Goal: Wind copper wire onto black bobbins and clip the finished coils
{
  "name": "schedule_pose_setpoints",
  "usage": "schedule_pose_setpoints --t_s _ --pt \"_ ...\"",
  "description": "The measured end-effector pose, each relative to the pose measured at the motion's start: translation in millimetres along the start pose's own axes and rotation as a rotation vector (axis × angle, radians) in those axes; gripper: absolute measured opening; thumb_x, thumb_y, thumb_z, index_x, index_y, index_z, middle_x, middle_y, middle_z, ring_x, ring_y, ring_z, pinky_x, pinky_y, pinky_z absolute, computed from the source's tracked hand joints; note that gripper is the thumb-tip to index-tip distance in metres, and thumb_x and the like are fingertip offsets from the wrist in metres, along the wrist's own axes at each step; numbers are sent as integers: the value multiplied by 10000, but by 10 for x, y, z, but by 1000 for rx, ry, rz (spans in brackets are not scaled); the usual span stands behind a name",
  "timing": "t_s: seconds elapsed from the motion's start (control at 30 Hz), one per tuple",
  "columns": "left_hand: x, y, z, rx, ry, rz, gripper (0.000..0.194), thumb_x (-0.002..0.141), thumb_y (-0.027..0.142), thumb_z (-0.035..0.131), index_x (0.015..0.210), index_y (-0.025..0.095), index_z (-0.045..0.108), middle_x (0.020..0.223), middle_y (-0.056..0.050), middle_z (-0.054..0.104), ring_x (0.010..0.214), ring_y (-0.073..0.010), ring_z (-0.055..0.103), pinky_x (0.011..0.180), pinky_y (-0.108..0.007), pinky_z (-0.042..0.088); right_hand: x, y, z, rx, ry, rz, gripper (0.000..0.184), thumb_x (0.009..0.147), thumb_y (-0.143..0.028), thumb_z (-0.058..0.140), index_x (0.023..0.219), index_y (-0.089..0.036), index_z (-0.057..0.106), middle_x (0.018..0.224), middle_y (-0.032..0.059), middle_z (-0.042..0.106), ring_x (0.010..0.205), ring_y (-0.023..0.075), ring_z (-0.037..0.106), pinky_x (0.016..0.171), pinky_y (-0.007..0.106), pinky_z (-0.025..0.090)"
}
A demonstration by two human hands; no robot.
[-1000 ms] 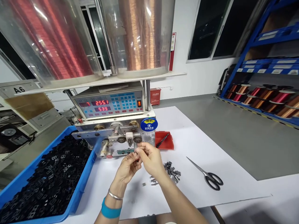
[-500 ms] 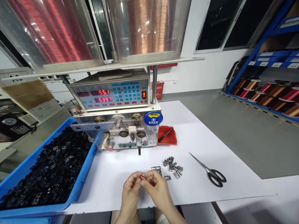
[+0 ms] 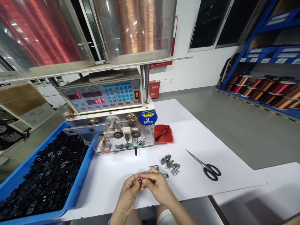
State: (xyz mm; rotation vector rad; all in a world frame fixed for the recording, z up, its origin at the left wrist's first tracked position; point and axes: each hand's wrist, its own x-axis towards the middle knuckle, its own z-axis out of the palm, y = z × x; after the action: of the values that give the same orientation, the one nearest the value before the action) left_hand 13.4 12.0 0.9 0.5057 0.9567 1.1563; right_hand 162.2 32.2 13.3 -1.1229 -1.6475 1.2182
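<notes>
A small bobbin wound with red wire (image 3: 140, 180) is pinched between the fingertips of both hands above the white table. My left hand (image 3: 129, 189) grips it from the left, thumb and fingers closed. From the right, my right hand (image 3: 158, 188) closes its thumb and forefinger at the same piece. A thin wire (image 3: 140, 161) runs down from the winding machine (image 3: 145, 137) toward my fingers; its end is hidden there. Just beyond my right hand lie several small grey-black plastic parts (image 3: 169, 162), partly covered by that hand.
To the left, a blue tray (image 3: 79, 191) holds a heap of black plastic parts. Scissors (image 3: 203, 165) lie at the right, blades pointing away. A red bin (image 3: 170, 139) with a black pen (image 3: 162, 133) stands beside the machine. Large wire spools (image 3: 138, 28) sit above.
The machine's red display has gone from 55.1 and 5397 to 7 and 397. My fingers have shifted slightly around the bobbin, and the whole view has moved a little to the right.
</notes>
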Motion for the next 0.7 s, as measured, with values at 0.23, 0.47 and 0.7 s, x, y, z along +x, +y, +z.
schedule_pose_setpoints --t_s 0.23,0.47,0.7 --pt "-24 -45 -202 84 83 89 408 497 427 876 812 187 779 785 -72 711 657 -150 606 653 -268 498 -225 359 -588 -511 282 -84 255 857 -236 474 912 -202 720 848 93 650 791 220 626 731 354 545" --pt "-31 -120 -225 115 98 157 377 537 431 856 824 200 774 793 -70 713 622 -128 569 627 -252 480 -293 507 -594 -777 216 -58 243 810 -160 493 917 -231 699 895 90 660 867 250 634 719 354 555" --pt "-77 -167 -68 90 87 229 410 501 452 865 805 193 771 665 -41 691 557 -106 533 575 -223 458 -252 -64 -56 -162 -2 -146 219 908 -298 469 1019 -206 634 895 60 683 778 170 637 692 271 510"
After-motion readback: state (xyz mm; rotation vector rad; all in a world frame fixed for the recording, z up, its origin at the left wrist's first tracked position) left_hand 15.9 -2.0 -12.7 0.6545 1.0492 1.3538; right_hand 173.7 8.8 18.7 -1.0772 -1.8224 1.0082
